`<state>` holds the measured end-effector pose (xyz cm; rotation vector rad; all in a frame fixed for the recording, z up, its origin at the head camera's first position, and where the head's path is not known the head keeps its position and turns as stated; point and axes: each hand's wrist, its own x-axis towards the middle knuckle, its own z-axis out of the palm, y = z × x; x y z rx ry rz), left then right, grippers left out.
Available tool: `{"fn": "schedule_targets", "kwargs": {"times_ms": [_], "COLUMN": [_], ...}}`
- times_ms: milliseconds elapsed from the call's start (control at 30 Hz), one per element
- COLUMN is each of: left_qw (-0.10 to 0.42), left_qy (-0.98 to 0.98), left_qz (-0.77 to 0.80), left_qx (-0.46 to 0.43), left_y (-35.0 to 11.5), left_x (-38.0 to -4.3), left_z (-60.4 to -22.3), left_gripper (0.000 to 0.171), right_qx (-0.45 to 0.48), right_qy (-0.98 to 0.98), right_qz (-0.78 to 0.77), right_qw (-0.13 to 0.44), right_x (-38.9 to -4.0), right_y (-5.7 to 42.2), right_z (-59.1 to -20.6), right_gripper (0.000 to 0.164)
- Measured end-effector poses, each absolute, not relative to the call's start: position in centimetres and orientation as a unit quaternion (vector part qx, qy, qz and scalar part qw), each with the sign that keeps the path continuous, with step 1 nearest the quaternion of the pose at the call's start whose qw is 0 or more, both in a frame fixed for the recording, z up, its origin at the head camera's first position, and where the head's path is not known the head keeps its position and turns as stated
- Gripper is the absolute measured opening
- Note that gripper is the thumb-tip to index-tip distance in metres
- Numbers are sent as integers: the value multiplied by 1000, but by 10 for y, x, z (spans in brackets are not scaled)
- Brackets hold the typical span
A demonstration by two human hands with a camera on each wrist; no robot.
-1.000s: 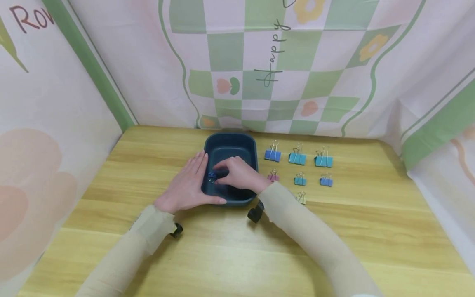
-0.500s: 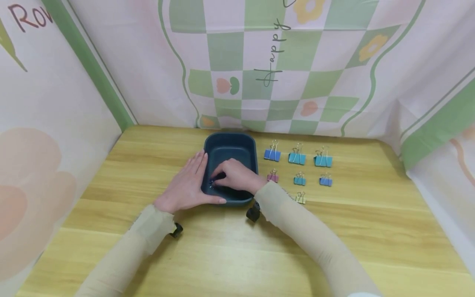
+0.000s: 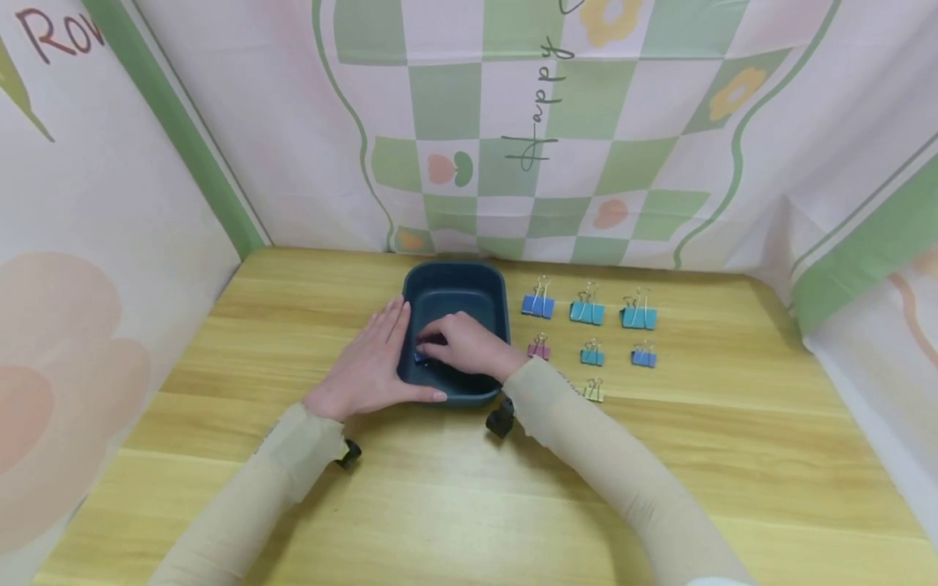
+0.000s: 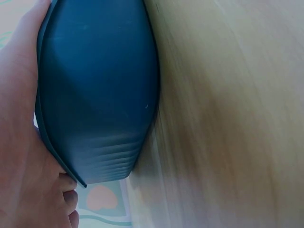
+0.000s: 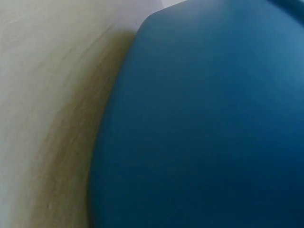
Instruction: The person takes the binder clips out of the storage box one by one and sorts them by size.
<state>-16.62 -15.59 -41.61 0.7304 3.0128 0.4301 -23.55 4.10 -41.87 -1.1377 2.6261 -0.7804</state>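
A dark blue tray (image 3: 469, 277) stands at the back middle of the table. My left hand (image 3: 370, 362) lies along its left side with straight fingers, the thumb stretched over the near rim. In the left wrist view, that hand (image 4: 23, 128) presses along the rim above the tray wall (image 4: 99, 80). Inside the tray, my right hand (image 3: 465, 346) reaches down over the right rim. Its thumb and fingers pinch a small blue binder clip (image 3: 419, 356) at the near left of the tray floor, and mostly hide it. Only the tray's outer wall (image 5: 199, 123) fills the right wrist view, without the hand.
Right of the tray, binder clips lie in rows: a large blue one (image 3: 538, 306) and two large teal ones (image 3: 587, 312) at the back. Nearer are a pink (image 3: 538, 348), a teal (image 3: 592, 356), a small blue (image 3: 644, 358) and a yellow one (image 3: 594, 393), partly behind the right sleeve.
My right hand has closed its spread thumb and fingers onto the small blue clip, which was plainly visible before and shifted slightly nearer. The left hand and tray have stayed put.
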Motion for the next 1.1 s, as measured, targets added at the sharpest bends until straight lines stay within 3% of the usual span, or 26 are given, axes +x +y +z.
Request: {"fn": "schedule_targets", "kwargs": {"times_ms": [400, 767, 1000, 1100], "left_qw": [7, 9, 8, 10], "left_qy": [962, 962, 964, 964], "left_qz": [144, 136, 135, 132], "left_qx": [233, 235, 231, 230], "left_y": [-157, -156, -156, -156], "left_x": [-166, -166, -166, -166], "left_z": [-414, -415, -415, -416], "left_gripper": [140, 140, 140, 140], "right_qx": [-371, -377, -408, -415], "right_qy": [891, 879, 865, 863], "right_qz": [-248, -281, -275, -268], "right_qw": [82, 82, 103, 105], "right_x": [-234, -233, -235, -235], "right_y": [39, 41, 43, 43], "right_z": [-416, -419, -422, -422], "right_gripper": [21, 37, 31, 21]}}
